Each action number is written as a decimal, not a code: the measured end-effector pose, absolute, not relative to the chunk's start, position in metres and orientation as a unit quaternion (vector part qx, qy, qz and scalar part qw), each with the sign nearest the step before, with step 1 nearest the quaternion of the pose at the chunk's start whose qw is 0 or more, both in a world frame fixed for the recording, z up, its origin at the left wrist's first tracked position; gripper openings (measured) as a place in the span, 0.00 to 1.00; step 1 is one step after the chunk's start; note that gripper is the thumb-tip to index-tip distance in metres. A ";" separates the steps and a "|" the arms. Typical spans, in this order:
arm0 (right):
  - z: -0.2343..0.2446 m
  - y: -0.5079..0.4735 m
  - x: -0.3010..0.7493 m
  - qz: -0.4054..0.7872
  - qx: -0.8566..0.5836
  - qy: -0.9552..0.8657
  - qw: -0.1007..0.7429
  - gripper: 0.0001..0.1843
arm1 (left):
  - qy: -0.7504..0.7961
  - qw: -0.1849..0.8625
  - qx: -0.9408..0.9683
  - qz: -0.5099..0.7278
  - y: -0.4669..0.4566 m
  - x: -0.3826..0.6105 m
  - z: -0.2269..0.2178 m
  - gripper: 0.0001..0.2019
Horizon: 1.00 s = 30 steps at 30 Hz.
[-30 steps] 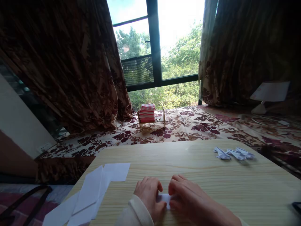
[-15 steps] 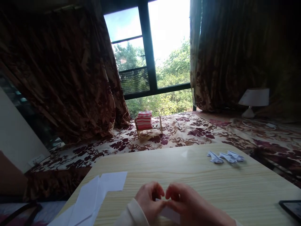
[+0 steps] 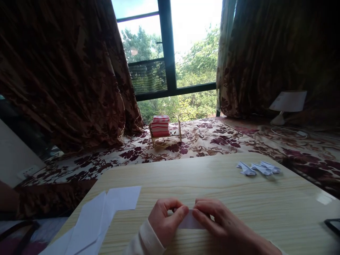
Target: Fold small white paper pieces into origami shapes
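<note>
A small folded piece of white paper [image 3: 191,222] lies on the wooden table at the near middle, partly covered by my fingers. My left hand [image 3: 167,220] pinches its upper left edge between thumb and curled forefinger. On the other side, my right hand [image 3: 218,219] grips the upper right edge, thumb in front and fingers bent behind. Both thumb tips nearly meet along the top edge. Toward the left of the table rest several loose white sheets [image 3: 89,221], overlapping one another. Folded paper figures [image 3: 259,168] sit near the far right corner.
The pale wooden table [image 3: 175,173] stands before a floral-covered ledge [image 3: 207,141]. On that ledge are a small rack holding folded red-and-white cloths [image 3: 160,126] and a white lamp [image 3: 289,102]. A dark-edged device [image 3: 332,225] lies at the right table edge.
My view has tilted down a little. The hands have lowered their arched fingers and now pinch the paper's top edge, leaving more of the paper visible between them.
</note>
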State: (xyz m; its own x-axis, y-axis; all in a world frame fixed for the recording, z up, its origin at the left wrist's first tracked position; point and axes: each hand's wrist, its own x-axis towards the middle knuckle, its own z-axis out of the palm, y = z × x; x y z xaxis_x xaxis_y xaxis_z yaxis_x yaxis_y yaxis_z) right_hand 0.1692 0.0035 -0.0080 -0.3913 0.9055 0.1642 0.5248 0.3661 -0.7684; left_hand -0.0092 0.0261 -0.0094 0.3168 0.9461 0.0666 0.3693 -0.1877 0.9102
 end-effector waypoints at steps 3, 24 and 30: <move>-0.004 0.004 0.173 0.336 -0.479 -0.750 0.307 0.20 | 0.470 0.457 0.675 0.338 0.029 -0.014 -0.007 0.14; -0.004 0.009 0.170 0.593 -0.443 -0.539 0.403 0.23 | 0.471 0.475 0.637 0.383 0.016 -0.001 -0.008 0.18; -0.004 0.008 0.168 0.615 -0.424 -0.529 0.403 0.21 | 0.461 0.474 0.628 0.411 0.015 0.001 -0.010 0.19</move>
